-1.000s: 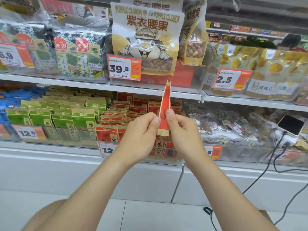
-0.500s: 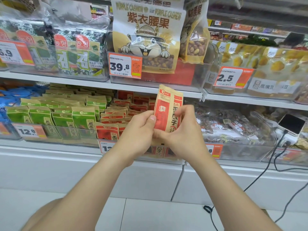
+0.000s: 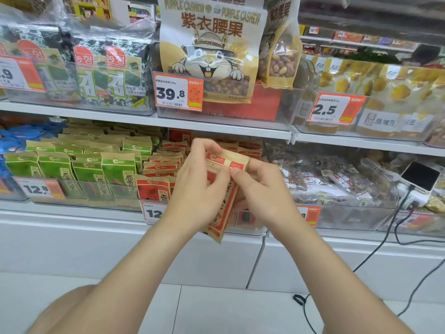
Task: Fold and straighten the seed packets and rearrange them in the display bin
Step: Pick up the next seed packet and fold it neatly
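Note:
A red and tan seed packet (image 3: 222, 208) is held tilted in front of the lower shelf, its top edge bent over. My left hand (image 3: 199, 186) pinches its upper left part from the front. My right hand (image 3: 258, 189) grips its right side, thumb on the folded top. Behind my hands, a clear display bin (image 3: 154, 213) holds several red seed packets (image 3: 157, 169) standing in rows. My hands hide the middle of that bin.
Green seed packets (image 3: 84, 165) fill the bin to the left. Clear bags of nuts (image 3: 337, 179) lie to the right, with a phone (image 3: 420, 175) on a charger and black cables (image 3: 385, 237) hanging down. The upper shelf (image 3: 216, 124) juts out above.
The packet has gone from edge-on and upright, to face-on, to tilted and lower. Both hands dropped with it, and its top is now bent over.

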### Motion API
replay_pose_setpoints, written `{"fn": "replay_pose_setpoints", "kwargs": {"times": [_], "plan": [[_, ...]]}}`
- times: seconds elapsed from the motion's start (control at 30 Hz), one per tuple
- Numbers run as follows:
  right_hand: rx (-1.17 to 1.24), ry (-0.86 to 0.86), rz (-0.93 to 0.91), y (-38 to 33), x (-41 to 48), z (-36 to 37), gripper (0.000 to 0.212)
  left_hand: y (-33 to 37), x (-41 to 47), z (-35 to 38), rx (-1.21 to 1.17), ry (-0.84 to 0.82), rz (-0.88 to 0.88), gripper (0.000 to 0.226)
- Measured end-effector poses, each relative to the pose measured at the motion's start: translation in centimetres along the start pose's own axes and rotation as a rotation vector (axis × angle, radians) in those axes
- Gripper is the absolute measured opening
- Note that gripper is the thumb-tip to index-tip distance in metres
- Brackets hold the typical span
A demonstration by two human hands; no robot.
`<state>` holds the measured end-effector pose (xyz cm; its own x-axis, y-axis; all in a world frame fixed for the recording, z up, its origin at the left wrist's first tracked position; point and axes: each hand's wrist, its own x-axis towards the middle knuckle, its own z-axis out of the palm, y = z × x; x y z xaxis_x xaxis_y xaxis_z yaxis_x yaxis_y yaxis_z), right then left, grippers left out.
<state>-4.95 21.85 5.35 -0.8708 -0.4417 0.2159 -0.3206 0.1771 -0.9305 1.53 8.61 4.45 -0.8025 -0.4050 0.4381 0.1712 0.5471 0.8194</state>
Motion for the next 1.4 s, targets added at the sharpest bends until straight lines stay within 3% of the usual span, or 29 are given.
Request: {"fn": "replay_pose_setpoints", "kwargs": {"times": [0.13,0.27,0.4,0.6,0.93,1.2,1.4], "plan": [[-0.067,0.04,-0.063,0.4,0.1,0.4,0.057,-0.2,-0.1,-0.1,0.077,-0.011,0.003,0.028],[-0.114,0.134,-0.114,0.3,0.0,-0.3,0.036,-0.2,-0.2,-0.4,0.131,-0.06,0.042,0.029],[-0.145,0.135,-0.125,0.5,0.2,0.0,0.033,-0.2,-0.5,0.0,0.174,-0.06,0.069,0.013],[-0.118,0.092,-0.103,1.1,0.6,0.1,0.039,-0.5,0.5,0.0,0.031,-0.02,-0.139,0.017],[0.108,-0.18,-0.053,0.2,-0.2,-1.0,0.025,-0.8,0.8,-0.3,-0.165,0.08,-0.187,0.012],[0.251,-0.156,-0.033,0.9,-0.3,0.2,0.026,0.4,0.3,-0.6,-0.316,-0.024,-0.203,0.035],[0.455,-0.141,0.103,0.6,-0.1,-0.2,0.022,0.1,0.6,-0.4,-0.335,-0.09,-0.203,0.02]]}}
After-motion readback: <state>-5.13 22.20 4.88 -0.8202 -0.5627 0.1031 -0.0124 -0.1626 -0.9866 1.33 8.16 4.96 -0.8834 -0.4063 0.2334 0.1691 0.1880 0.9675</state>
